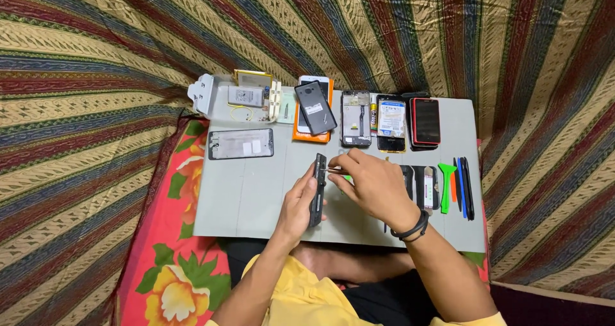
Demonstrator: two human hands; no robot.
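Looking down from the head camera, I see my left hand (296,205) holding a dark phone frame (317,189) on its edge above the near middle of a grey work mat (250,191), fingers clamped around its lower half. My right hand (375,186) sits just to the right of it, with the fingers pinched together on a thin metal tool (334,169) whose tip meets the upper part of the frame. A black wristband (413,227) circles the right wrist. Along the far edge of the mat lie several phones and parts in a row: a black phone (315,107) resting tilted on an orange one (307,136), an opened phone body (356,118), a phone with a pale screen (391,122), and a red-edged phone (425,122). To the far left are a white plastic piece (201,93) and a small battery pack (246,96), with a dark screen panel (241,143) lying flat nearer to me. At the right edge, well apart from the hands, sits a green pry tool (446,185) beside slim blue and black tools (464,188). Striped cloth (96,76) surrounds everything, and a floral fabric (173,262) shows at the near left.
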